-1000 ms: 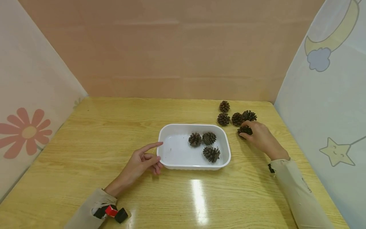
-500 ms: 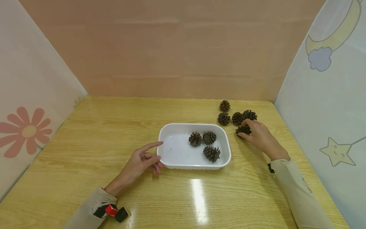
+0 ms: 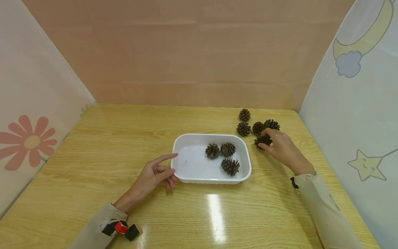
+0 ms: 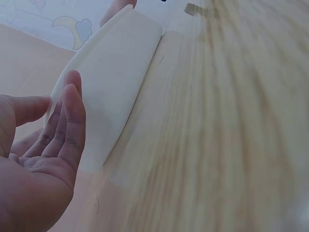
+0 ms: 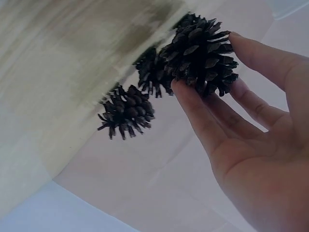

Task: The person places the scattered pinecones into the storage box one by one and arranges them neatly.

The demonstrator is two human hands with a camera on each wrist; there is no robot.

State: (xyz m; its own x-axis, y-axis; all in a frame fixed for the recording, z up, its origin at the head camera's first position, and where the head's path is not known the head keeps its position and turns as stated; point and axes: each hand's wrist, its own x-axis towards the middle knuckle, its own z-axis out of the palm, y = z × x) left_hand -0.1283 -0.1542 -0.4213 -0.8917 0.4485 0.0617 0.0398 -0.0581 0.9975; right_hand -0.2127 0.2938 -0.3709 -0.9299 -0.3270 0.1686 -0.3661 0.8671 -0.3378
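Note:
My right hand (image 3: 281, 148) pinches a dark brown pine cone (image 3: 262, 140) between thumb and fingertips, low over the table to the right of the white tray (image 3: 199, 179). Close up in the right wrist view, this scaly pine cone (image 5: 200, 58) sits between the thumb and the other fingers. At the tray's left end, my left hand (image 3: 153, 176) touches the rim with its index finger and thumb, its other fingers loosely bent outside the wall. Inside the tray, toward its right side, lie three pine cones (image 3: 230, 167).
Several more pine cones (image 3: 244, 128) stand in a loose group behind the tray's back right corner, just beyond the right hand. The wooden table (image 3: 124, 138) has a brown backdrop (image 3: 186, 62) behind it and patterned white side walls (image 3: 348, 110).
The pine cone in my right hand has slid slightly left toward the tray, with the fingers shifting a little the same way. The left hand and tray have stayed in place.

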